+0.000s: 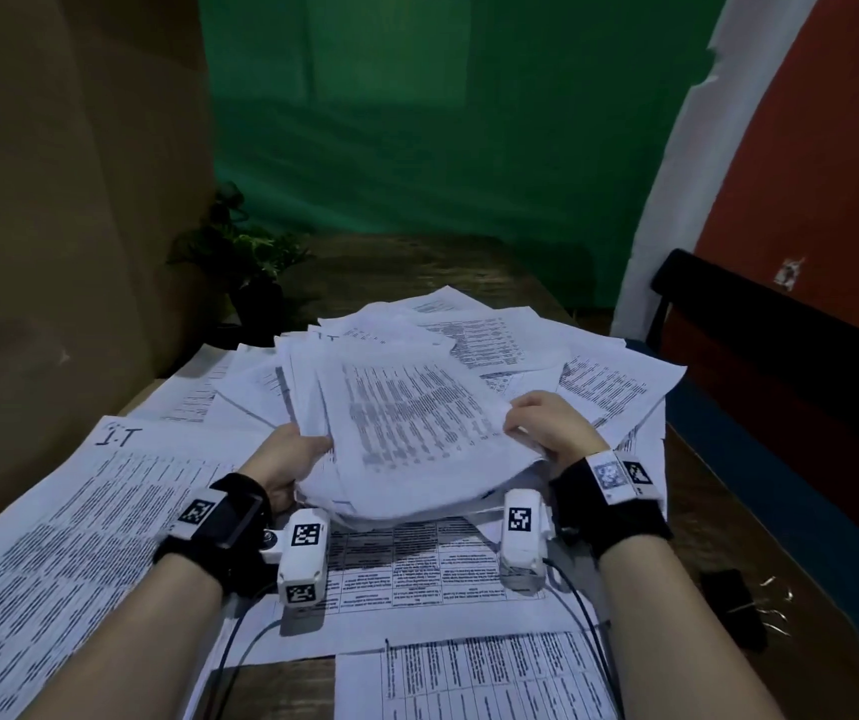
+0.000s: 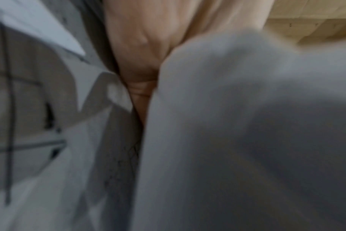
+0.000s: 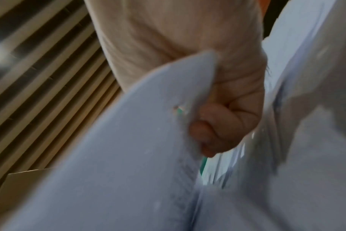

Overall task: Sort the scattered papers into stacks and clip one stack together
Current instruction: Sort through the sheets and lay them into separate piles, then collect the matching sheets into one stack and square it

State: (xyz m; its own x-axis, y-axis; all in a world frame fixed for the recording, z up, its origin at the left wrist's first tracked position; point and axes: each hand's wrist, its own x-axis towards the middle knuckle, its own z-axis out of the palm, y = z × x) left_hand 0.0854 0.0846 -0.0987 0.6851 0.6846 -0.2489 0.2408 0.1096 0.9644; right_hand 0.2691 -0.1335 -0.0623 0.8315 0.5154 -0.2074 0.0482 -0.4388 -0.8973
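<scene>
Above the paper-strewn tabletop, a thick stack of papers is lifted, left hand and right hand gripping opposite edges, fingers curled round the sheets, binder clip lying near right

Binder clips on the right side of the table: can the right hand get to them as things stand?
Probably not yet: the right hand grips the paper bundle together with the left hand. The binder clips lie uncovered near that forearm, so once it lets go, yes.

Left wrist view blurred — left hand fingertips hidden behind paper stack. Print on stack unreadable — small dark object at table edge unidentifiable.
</scene>
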